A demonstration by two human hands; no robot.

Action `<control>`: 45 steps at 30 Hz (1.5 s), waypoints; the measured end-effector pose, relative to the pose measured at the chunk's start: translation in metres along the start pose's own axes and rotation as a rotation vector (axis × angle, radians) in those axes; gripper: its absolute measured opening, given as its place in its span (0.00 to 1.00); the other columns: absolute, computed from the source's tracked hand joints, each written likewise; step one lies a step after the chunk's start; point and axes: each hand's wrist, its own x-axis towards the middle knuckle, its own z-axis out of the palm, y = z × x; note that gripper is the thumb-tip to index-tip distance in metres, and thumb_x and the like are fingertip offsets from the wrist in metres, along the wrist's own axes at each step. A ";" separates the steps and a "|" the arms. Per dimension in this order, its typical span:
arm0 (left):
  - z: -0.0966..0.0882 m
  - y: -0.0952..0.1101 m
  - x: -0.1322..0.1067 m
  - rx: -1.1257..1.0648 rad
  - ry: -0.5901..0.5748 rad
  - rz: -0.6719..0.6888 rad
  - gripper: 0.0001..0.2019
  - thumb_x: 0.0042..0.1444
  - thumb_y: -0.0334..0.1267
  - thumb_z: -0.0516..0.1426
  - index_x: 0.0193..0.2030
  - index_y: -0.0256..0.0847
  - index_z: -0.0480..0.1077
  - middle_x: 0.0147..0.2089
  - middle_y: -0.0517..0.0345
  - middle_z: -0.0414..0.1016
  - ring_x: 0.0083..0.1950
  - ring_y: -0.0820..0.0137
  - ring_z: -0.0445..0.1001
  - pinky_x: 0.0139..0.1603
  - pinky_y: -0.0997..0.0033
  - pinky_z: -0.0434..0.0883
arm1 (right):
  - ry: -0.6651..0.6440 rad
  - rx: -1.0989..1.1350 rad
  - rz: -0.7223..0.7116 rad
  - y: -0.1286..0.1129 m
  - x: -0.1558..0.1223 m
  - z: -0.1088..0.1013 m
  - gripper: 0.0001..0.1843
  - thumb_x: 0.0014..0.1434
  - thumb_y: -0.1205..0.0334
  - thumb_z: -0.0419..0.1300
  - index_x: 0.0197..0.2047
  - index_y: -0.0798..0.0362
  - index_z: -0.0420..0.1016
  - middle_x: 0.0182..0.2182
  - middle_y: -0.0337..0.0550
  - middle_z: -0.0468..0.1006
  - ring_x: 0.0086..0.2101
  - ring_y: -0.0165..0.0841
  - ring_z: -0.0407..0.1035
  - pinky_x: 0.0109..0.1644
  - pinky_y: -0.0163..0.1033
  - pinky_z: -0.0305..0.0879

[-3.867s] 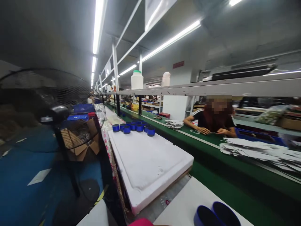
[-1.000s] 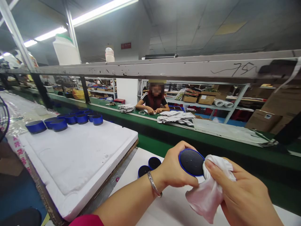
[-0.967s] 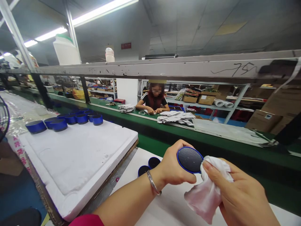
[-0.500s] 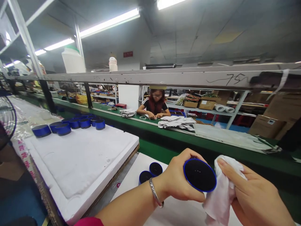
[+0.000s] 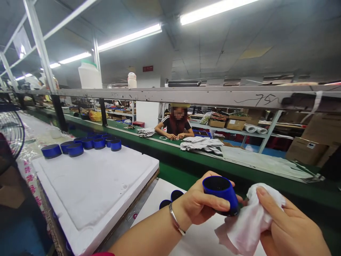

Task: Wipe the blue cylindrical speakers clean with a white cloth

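Gripping the blue cup-shaped shell (image 5: pixel 228 192) near half past four in the view, the left hand (image 5: pixel 198 203) curls snugly round its side, dark end up. At four o'clock the right hand (image 5: pixel 290 224) pinches a white cloth (image 5: pixel 252 222) close by the shell's base; contact is unclear. Turning the shell within a firm hold would likely give even cloth pressure.

The left wrist (image 5: pixel 184 214) partly hides blue cups (image 5: pixel 177 195) near the white sheet's (image 5: pixel 153 199) far left corner; the held cup's (image 5: pixel 230 197) mark (image 5: pixel 235 213) is illegibly small; the picture edge crops the fan (image 5: pixel 16 134).
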 end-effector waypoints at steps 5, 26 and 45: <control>0.001 -0.001 0.000 -0.119 0.071 0.023 0.43 0.29 0.46 0.89 0.54 0.41 0.82 0.45 0.54 0.81 0.43 0.65 0.81 0.46 0.67 0.77 | 0.096 -0.074 -0.003 -0.009 -0.010 -0.003 0.47 0.32 0.26 0.86 0.46 0.50 0.85 0.36 0.49 0.85 0.29 0.41 0.74 0.23 0.39 0.72; 0.023 -0.027 -0.006 0.076 0.164 0.065 0.49 0.24 0.44 0.92 0.57 0.42 0.83 0.54 0.51 0.84 0.55 0.60 0.80 0.63 0.58 0.75 | -0.097 -0.342 0.030 -0.018 0.002 -0.002 0.32 0.37 0.33 0.78 0.33 0.49 0.77 0.25 0.40 0.73 0.26 0.38 0.67 0.25 0.39 0.61; 0.018 -0.011 0.002 -0.191 0.278 -0.095 0.34 0.47 0.59 0.85 0.50 0.36 0.85 0.47 0.49 0.84 0.47 0.61 0.81 0.43 0.65 0.77 | 0.062 -0.266 -0.315 -0.007 -0.021 0.009 0.27 0.41 0.40 0.80 0.39 0.48 0.84 0.29 0.41 0.78 0.26 0.37 0.67 0.25 0.41 0.66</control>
